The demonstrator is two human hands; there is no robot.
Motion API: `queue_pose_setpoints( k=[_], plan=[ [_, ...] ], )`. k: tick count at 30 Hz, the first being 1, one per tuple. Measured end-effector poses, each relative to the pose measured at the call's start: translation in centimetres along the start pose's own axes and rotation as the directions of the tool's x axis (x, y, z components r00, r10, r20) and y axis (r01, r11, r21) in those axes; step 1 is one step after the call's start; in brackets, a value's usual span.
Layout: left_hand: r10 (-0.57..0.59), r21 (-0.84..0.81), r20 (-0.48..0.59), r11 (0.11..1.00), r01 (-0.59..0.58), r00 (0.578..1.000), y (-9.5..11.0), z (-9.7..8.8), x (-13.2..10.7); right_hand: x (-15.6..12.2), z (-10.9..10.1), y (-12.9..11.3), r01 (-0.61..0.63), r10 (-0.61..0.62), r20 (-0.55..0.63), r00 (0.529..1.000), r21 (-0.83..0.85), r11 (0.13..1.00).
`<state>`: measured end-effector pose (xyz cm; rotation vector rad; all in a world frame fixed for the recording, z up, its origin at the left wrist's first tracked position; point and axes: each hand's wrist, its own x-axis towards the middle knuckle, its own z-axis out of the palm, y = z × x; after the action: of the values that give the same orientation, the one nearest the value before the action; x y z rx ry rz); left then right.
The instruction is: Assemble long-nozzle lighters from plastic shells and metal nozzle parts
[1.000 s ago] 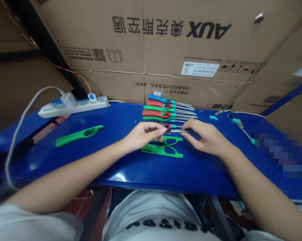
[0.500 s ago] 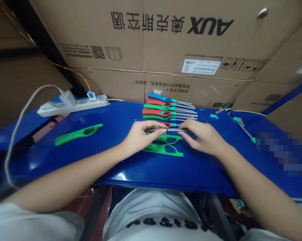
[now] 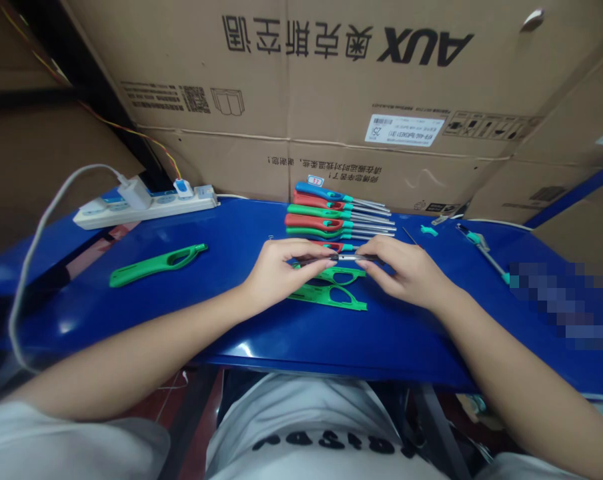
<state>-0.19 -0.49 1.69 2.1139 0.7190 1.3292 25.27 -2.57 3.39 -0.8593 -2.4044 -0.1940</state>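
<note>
Well, by cartons (image 3: 291, 87), left fingers (image 3: 306, 250) and right fingers (image 3: 376, 247) clamp a lighter tube (image 3: 354, 257) over the blue table (image 3: 406, 347).

A large AUX cardboard carton (image 3: 346, 87) filling the top of the frame, a white power strip (image 3: 146, 211) at left with a white plug (image 3: 135, 193) and pale cable (image 3: 36, 280), yellow-orange wires (image 3: 131, 131) at upper left, a glossy blue table (image 3: 331, 353) across the middle, a loose green plastic lighter handle (image 3: 156, 265) at left, a teal-handled rod (image 3: 481, 250) at far right

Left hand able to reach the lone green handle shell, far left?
Likely yes: nothing lies between the left hand and the green shell, but those fingers are pinching a metal lighter tube.
</note>
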Motion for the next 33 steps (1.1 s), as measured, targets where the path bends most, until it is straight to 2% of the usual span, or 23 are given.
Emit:
queue_pose_setpoints(
  k=[5, 9, 16, 24, 33],
  plan=[
    [-0.029, 0.012, 0.002, 1.0, 0.029, 1.0, 0.06, 0.03, -0.08, 0.16, 0.05, -0.08, -0.007, 0.006, -0.023, 1.0, -0.049, 0.999],
    [-0.002, 0.031, -0.028, 1.0, 0.002, 1.0, 0.2, -0.01, -0.06, 0.21, 0.04, -0.03, 0.012, -0.016, -0.063, 0.998, -0.067, 0.998],
    [0.033, 0.035, -0.02, 0.999, -0.033, 0.999, 0.02, 0.13, -0.24, 0.26, 0.1, -0.16, 0.066, -0.075, -0.118, 0.99, -0.074, 0.995],
    [-0.057, -0.017, -0.011, 0.998, 0.057, 0.998, 0.04, 0.63, -0.57, 0.22, 0.44, -0.35, 0.135, -0.157, -0.145, 0.977, -0.152, 0.979],
    [-0.078, -0.052, -0.034, 0.996, 0.076, 0.996, 0.23, 0.65, -0.38, 0.46, 0.01, -0.64, 0.148, -0.183, -0.179, 0.967, -0.195, 0.97]
  ],
)
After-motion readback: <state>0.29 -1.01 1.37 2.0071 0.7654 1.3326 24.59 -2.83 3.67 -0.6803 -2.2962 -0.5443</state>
